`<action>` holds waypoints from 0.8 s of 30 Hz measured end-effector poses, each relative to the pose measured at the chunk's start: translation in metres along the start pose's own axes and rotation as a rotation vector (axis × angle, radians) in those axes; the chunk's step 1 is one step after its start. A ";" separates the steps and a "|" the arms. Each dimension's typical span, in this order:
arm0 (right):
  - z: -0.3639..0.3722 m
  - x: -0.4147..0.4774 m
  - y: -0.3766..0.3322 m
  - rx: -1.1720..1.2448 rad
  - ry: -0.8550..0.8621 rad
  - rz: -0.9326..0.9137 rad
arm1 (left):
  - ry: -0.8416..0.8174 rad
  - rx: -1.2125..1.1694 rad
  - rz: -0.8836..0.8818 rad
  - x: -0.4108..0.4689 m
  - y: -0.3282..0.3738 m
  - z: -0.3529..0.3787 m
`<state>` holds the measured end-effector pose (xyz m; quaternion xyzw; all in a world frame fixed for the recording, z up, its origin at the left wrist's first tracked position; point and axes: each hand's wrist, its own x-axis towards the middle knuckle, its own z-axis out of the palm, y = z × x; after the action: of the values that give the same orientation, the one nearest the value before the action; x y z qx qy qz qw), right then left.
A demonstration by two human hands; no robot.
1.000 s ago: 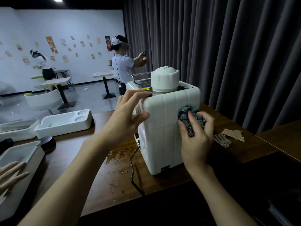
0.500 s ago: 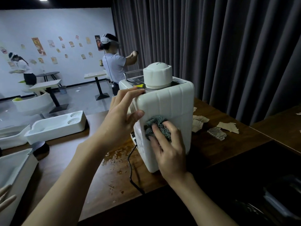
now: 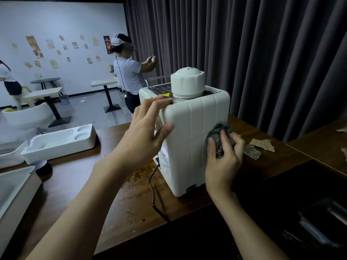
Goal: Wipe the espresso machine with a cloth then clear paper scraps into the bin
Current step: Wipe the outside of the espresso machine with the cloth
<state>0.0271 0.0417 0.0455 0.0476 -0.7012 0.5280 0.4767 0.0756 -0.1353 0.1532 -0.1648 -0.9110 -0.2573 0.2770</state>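
I'm mid-wipe. My left hand (image 3: 144, 132) has its fingers (image 3: 157, 102) and thumb clamped over the espresso machine (image 3: 191, 147) at its upper left corner, steadying it on the bench (image 3: 116, 194). My right hand (image 3: 223, 160) grasps the cloth (image 3: 217, 133), pressing it to the machine's right edge. The paper scraps (image 3: 262, 144) lie right of the machine, untouched. Next, I think: wipe the remaining faces, then gather the scraps.
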 end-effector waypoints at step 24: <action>-0.006 -0.005 0.018 0.038 -0.005 0.106 | -0.022 0.003 -0.047 -0.001 0.009 -0.002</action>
<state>0.0231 0.0518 0.0291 0.0210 -0.6939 0.5655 0.4453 0.0817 -0.1290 0.1574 -0.1457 -0.9179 -0.2607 0.2612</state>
